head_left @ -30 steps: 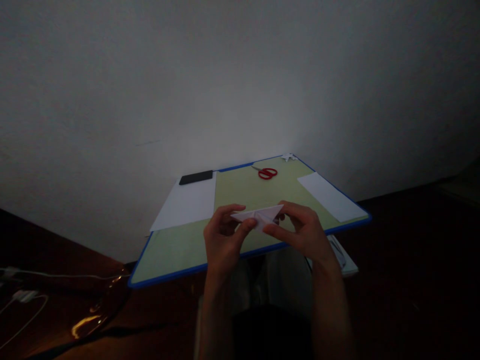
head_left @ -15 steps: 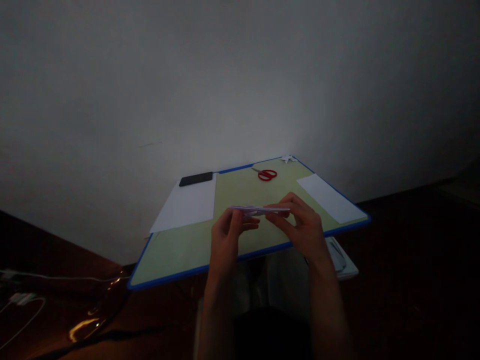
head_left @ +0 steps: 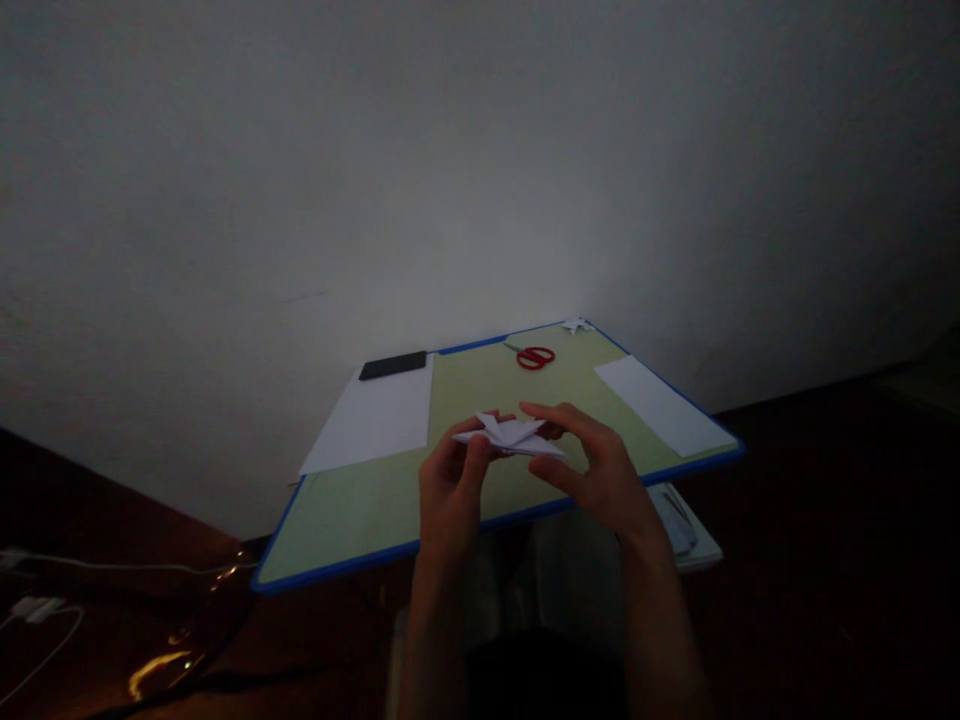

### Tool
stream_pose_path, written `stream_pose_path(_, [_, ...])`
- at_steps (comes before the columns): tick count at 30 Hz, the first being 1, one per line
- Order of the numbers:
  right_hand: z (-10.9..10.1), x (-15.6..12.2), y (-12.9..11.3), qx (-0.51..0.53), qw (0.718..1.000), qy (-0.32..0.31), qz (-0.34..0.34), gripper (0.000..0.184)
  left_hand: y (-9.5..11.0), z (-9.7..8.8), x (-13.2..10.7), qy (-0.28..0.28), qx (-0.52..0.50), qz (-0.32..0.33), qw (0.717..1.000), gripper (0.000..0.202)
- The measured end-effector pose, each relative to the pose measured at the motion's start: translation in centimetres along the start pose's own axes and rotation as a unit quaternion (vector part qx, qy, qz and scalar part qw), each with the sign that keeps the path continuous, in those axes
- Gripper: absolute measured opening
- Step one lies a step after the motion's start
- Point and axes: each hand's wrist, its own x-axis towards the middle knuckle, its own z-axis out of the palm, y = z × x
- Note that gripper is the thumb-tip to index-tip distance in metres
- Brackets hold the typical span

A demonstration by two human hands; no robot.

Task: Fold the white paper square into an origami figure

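My left hand pinches a white folded paper shape, thumb in front and fingers behind. Pointed flaps stick up from the paper and out to both sides. At the paper's right end, my right hand has its thumb and index finger spread apart. Its other fingers are partly hidden, so I cannot tell whether they touch the paper. Both hands are above the pale green table near its front edge.
Red-handled scissors lie farther back. A dark phone-like slab rests on a white sheet at left. Another sheet lies at right, and white paper pieces at the back corner. A wall stands behind.
The folded paper has turned from edge-on to show its raised flaps. My right thumb and index finger have let go of its right end and spread apart.
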Motion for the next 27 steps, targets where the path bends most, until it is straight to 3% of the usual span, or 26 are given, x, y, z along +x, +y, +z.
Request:
stream_pose_path(7, [0.2, 0.0, -0.3, 0.010, 1.000, 0.021, 0.015, 0.038, 0.6, 0.4, 0.0, -0.002, 0.050, -0.020, 0.999, 0.042])
stream_pose_path(15, [0.7, -0.2, 1.0, 0.063, 0.993, 0.073, 0.060, 0.055, 0.2, -0.1, 0.4, -0.015, 0.131, -0.033, 0.991, 0.030])
stream_pose_path(21, [1.6, 0.3, 2.0, 0.138, 0.982, 0.101, 0.075, 0.058, 0.3, 0.4, 0.5, -0.012, 0.075, -0.075, 0.994, 0.031])
stream_pose_path(27, [1.3, 0.3, 2.1, 0.117, 0.988, 0.077, 0.068, 0.058, 0.0, 0.7, 0.7, 0.013, 0.026, -0.095, 0.995, 0.034])
